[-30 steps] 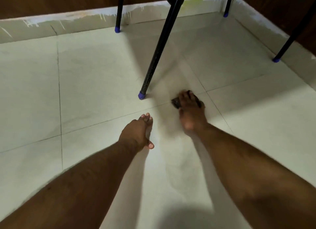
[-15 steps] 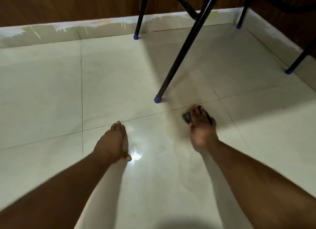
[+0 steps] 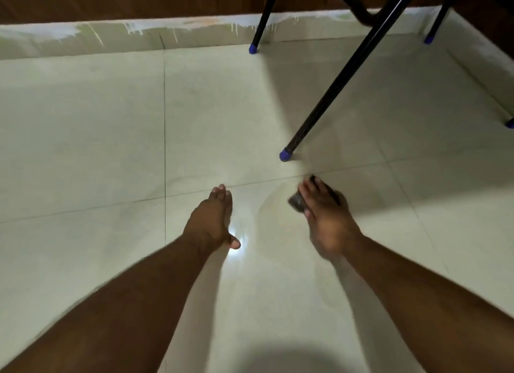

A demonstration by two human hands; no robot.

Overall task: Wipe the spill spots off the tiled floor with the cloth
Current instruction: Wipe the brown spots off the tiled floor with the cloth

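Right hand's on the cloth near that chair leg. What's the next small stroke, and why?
Probably draw the cloth back toward the body, across the faint wet arc on the tile. The right hand presses flat on it just short of the chair leg, so pushing forward risks bumping that. The left hand rests braced on the floor.

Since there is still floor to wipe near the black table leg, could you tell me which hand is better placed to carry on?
Right: the right hand already presses the dark crumpled cloth there, while the left hand rests flat, probably bracing.
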